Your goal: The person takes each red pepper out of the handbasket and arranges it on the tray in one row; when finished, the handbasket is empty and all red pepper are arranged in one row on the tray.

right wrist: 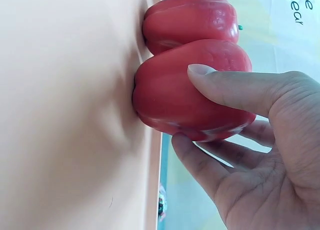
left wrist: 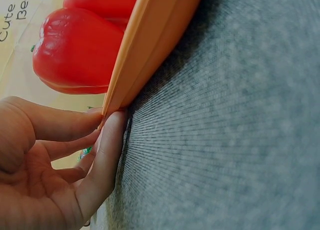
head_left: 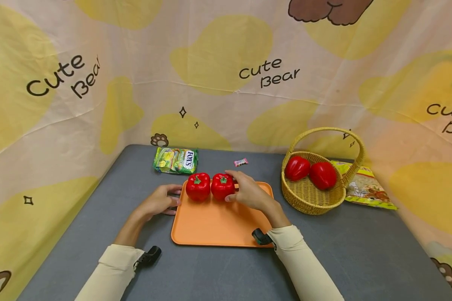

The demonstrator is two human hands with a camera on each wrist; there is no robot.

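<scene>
Two red bell peppers with green stems stand side by side near the back left of an orange tray [head_left: 214,230]. My right hand [head_left: 248,190] grips the right bell pepper [head_left: 221,188], its thumb on the near side and its fingers around the right and far sides. In the right wrist view that pepper [right wrist: 175,93] rests on the tray against the other one. My left hand [head_left: 160,202] pinches the tray's left rim [left wrist: 116,98] between thumb and fingers, close beside the left bell pepper [head_left: 197,190].
A yellow wicker basket [head_left: 309,205] with a tall handle holds two red pepper-like items, right of the tray. Behind it lies a yellow food packet [head_left: 369,188]. A green FOX'S bag [head_left: 175,160] and a small pink-wrapped candy [head_left: 240,162] lie beyond the tray on the grey table [head_left: 196,276].
</scene>
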